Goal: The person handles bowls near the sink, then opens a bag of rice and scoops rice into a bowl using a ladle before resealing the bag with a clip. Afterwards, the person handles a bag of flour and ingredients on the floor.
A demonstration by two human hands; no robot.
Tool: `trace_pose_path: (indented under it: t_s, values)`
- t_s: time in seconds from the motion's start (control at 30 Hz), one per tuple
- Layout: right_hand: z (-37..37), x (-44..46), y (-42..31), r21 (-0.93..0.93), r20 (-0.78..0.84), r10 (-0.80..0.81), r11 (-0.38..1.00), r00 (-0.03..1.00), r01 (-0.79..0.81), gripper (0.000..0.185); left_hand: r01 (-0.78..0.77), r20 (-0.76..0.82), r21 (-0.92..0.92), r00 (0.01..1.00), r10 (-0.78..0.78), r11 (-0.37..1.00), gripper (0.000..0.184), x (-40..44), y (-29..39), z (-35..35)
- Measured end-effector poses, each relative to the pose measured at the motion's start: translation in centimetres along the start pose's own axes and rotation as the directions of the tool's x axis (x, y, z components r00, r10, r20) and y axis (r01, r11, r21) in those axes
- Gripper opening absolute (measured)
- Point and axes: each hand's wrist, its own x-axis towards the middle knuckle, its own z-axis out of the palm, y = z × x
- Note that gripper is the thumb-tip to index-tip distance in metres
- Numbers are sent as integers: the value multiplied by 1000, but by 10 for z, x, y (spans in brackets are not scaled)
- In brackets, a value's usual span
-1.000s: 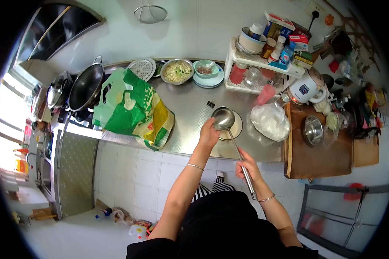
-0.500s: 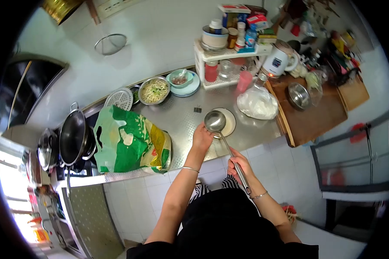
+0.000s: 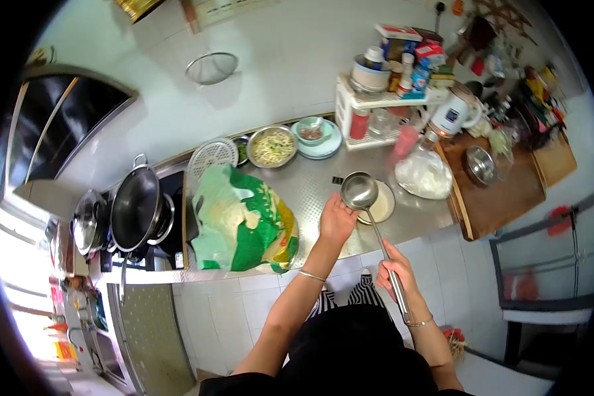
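Ladle (image 3: 360, 191) in right hand (image 3: 397, 270)

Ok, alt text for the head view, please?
A person's right hand grips a ladle partly over a round dish on a metal counter, the left hand beside the ladle's bowl end. A green bag stands to the left.

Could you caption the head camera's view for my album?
The right hand grips a metal ladle, the left hand at its bowl end, above a metal counter.
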Motion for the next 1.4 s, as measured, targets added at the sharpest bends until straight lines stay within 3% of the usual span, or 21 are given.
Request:
trace_pose_path:
  t_s: [0.13, 0.2, 0.3, 0.37, 0.43, 0.5, 0.53, 0.63, 0.73, 0.83, 0.97, 1.1, 1.17, 1.2, 1.23, 1.27, 1.4]
  values:
    - [17, 1, -25, -29, 153, 10, 1000, 988, -5, 61, -145, 27, -87, 989, 148, 986, 33, -29, 27, 33]
    - [28, 1, -47, -29, 255, 46, 999, 966, -40, 63, -246, 152, -125, 953, 264, 961, 35, -49, 43, 51]
    - [42, 8, -79, -64, 425, 90, 996, 901, -69, 66, -373, 121, -155, 912, 392, 915, 39, -97, 64, 100]
    - [54, 14, -100, -78, 581, 147, 989, 801, -125, 68, -430, 124, -180, 882, 454, 885, 44, -125, 76, 121]
    - [69, 22, -117, -87, 646, 184, 982, 741, -169, 69, -519, 241, -191, 798, 553, 833, 51, -151, 85, 136]
    - [91, 30, -134, -176, 727, 257, 966, 637, -188, 69, -601, 224, -216, 737, 638, 769, 53, -172, 93, 147]
    - [103, 33, -140, -242, 704, 285, 957, 651, -158, 71, -661, 214, -219, 685, 697, 717, 52, -181, 98, 149]
    - [129, 48, -153, -382, 731, 383, 915, 564, -127, 71, -778, 134, -221, 573, 809, 588, 50, -209, 110, 144]
    - [149, 61, -160, -476, 727, 452, 874, 518, -95, 71, -899, -45, -128, 428, 903, 419, 50, -234, 114, 143]
    - [167, 72, -163, -554, 702, 505, 830, 503, -62, 72, -918, -76, -49, 395, 915, 393, 50, -245, 116, 140]
    - [181, 84, -162, -662, 656, 521, 745, 546, 84, 67, -880, -127, 5, 470, 873, 475, 49, -248, 120, 137]
    - [195, 79, -177, -822, 555, 546, 478, 628, 311, 63, -881, -118, 17, 468, 876, 473, 43, -245, 131, 131]
    - [201, 74, -184, -811, 585, 520, 396, 623, 430, 60, -878, -62, 20, 477, 877, 479, 44, -244, 131, 131]
    - [209, 66, -195, -849, 522, 565, 270, 639, 455, 59, -869, -34, 23, 494, 869, 495, 46, -243, 131, 131]
    - [214, 62, -201, -859, 508, 553, 266, 660, 438, 59, -855, -29, 17, 518, 855, 518, 46, -240, 131, 132]
    - [219, 59, -204, -838, 500, 565, 123, 656, 532, 60, -851, -10, 28, 525, 851, 525, 46, -237, 131, 132]
    - [244, 49, -199, -782, 415, 614, -137, 672, 608, 60, -830, 16, 58, 557, 831, 555, 48, -232, 131, 136]
